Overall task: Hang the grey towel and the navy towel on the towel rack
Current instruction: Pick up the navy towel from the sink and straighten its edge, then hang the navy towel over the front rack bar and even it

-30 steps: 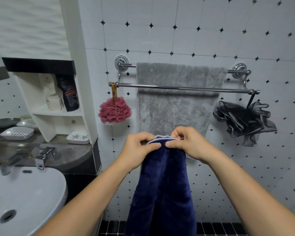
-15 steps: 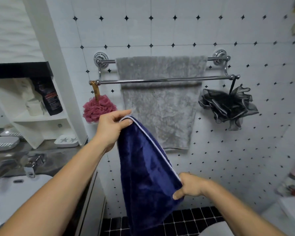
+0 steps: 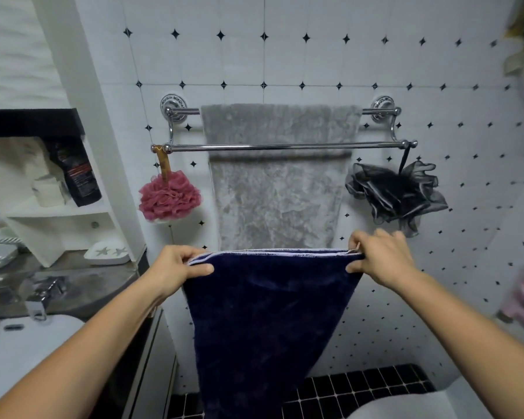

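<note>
The navy towel hangs spread out in front of me, its white-trimmed top edge stretched level between both hands. My left hand grips the top left corner and my right hand grips the top right corner. Above, the grey towel is draped over the back bar of the chrome double towel rack on the tiled wall. The rack's front bar is bare and crosses in front of the grey towel. The navy towel's top edge is well below the rack.
A pink bath sponge hangs from the rack's left end and a black one from its right end. A white shelf unit, soap dishes, a tap and a white basin are on the left. Black floor tiles lie below.
My right hand has slid up along the towel's edge to the other top corner. The navy towel, bunched and then slanted before, is now pulled out flat and level between both hands.
</note>
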`<state>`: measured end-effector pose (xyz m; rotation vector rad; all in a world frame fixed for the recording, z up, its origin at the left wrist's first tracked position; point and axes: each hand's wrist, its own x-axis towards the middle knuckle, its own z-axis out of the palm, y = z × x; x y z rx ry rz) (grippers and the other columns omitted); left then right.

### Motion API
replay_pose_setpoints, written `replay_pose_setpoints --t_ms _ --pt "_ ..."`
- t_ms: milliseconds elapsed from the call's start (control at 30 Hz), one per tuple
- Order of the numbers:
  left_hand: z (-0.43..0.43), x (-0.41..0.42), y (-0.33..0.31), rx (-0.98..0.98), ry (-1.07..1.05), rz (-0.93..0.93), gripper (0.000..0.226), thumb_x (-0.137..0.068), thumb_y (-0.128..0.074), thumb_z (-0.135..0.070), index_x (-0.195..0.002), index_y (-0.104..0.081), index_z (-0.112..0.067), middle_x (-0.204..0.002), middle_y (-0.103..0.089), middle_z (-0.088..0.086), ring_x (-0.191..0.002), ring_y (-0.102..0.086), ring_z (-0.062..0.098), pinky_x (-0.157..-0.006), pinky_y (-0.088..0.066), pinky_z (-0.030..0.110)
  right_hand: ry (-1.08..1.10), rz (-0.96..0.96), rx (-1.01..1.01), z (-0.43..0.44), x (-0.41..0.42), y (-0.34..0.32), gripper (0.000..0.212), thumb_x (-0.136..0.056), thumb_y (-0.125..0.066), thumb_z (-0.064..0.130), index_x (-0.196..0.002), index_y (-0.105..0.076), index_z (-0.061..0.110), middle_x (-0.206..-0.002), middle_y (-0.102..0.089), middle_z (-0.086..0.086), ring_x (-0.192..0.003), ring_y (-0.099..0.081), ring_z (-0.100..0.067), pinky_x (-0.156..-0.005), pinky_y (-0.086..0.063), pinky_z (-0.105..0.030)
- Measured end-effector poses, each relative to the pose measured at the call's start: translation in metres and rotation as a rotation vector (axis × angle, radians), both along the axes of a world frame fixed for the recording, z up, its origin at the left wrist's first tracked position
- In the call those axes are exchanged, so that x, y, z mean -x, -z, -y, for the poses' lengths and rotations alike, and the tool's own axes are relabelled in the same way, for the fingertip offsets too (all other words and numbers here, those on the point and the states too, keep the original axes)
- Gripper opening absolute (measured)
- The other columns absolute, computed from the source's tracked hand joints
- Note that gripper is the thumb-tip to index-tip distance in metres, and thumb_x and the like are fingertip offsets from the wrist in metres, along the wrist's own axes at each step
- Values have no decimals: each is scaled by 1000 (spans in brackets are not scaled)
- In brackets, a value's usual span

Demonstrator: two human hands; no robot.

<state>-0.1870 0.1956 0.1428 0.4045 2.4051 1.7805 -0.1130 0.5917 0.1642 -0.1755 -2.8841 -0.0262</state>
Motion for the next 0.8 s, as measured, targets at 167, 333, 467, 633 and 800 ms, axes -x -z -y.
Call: replay_pose_setpoints --t_ms 167,333,467,633,800 --pt "2 9 -8 138 24 -87 27 -73 -81 -1 -61 -75 -25 -58 -70 -8 -55 -63 0 -54 -45 10 214 7 -51 18 2 -19 29 -74 -70 57 -98 -71 41 -80 -66 10 -105 -44 -18 -82 -27 -38" --pt "-2 15 -5 -79 -117 -65 12 -81 -76 -7 -74 -66 -7 -64 -68 0 -60 -63 12 -58 -50 22 261 -172 201 25 6 -30 17 -69 -78 49 -81 -74 37 -73 -57 8 -104 -41 -19 -78 -26 -37" --pt "-6 18 -9 -234 -181 -14 11 -86 -72 -10 -76 -66 -11 -63 -70 -1 -59 -64 12 -54 -50 24 256 -196 458 21 13 -43 24 -63 -85 42 -66 -69 24 -84 -64 -6 -90 -56 -27 -70 -41 -35" --pt "-15 21 -9 -328 -137 -35 7 -85 -72 -10 -78 -73 -12 -74 -73 7 -66 -68 16 -58 -57 26 328 -131 1273 24 17 -29 6 -81 -72 8 -83 -67 7 -79 -72 -11 -67 -63 -22 -62 -49 -30" --pt "-24 39 -17 -227 -199 -138 7 -86 -72 -13 -80 -72 -11 -81 -72 16 -70 -67 22 -65 -55 35 318 -237 1414 16 24 -24 14 -75 -75 -4 -88 -72 -2 -72 -73 -11 -62 -67 -21 -50 -50 -22"
